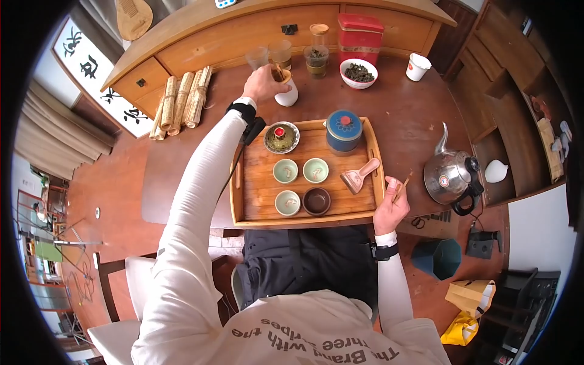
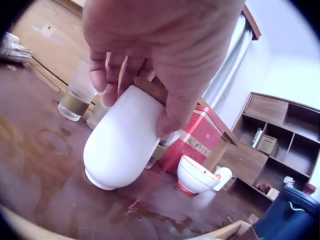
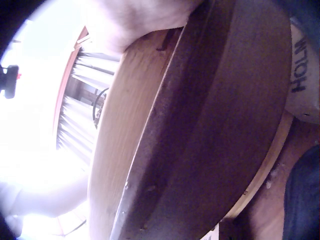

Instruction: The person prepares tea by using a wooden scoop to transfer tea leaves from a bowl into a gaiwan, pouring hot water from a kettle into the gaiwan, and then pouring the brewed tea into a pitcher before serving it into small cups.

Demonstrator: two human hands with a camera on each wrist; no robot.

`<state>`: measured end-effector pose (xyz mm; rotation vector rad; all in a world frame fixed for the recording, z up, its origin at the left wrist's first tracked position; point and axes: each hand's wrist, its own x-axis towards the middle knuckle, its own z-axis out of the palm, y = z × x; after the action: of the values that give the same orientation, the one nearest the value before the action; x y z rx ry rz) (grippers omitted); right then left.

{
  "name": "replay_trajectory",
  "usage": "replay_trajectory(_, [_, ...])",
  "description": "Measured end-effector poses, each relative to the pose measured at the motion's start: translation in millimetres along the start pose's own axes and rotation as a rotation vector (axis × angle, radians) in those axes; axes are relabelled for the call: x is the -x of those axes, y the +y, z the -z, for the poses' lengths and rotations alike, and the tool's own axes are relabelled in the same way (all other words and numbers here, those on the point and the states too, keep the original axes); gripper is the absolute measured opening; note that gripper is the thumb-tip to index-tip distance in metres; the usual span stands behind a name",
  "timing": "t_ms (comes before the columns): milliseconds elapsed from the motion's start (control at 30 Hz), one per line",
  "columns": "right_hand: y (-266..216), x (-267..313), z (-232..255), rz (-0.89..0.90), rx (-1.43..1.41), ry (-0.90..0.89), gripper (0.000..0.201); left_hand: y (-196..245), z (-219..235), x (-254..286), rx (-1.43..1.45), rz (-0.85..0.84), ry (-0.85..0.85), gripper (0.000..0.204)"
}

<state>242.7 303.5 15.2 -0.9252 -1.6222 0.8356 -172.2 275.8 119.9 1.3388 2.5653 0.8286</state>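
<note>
The left hand [image 1: 266, 85] has its grip round the white jar [image 1: 288, 94], beyond the tray [image 1: 255, 204]; the right hand [image 1: 390, 210] pinches a thin stick [image 1: 403, 187] — 1 bowl [image 1: 359, 83] holds dark leaves [image 1: 359, 73].

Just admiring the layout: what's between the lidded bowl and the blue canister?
Only bare tray shows between lidded bowl and blue canister, in the head view.

White rounded ceramic vase [image 1: 288, 93]: foot down on reddish-brown table [image 1: 398, 109], beyond light wooden tray [image 1: 263, 213], brown wooden pieces at its mouth. Slim brown wooden stick [image 1: 403, 187]: slanted, in right hand [image 1: 390, 210], beside tray's right edge.
</note>
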Motion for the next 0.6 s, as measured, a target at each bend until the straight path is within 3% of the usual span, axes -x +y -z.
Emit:
replay_trajectory(367, [1.6,-0.1,0.9,0.003,0.005,-0.017,0.018,21.5,-7.0,24.9,0.042,-0.027,-0.017,0.062])
replay_trajectory(600, [-0.3,-0.1,0.9,-0.002,-0.002,-0.004,0.016,14.1,-13.1,23.8,0.003,0.024,0.008,0.078])
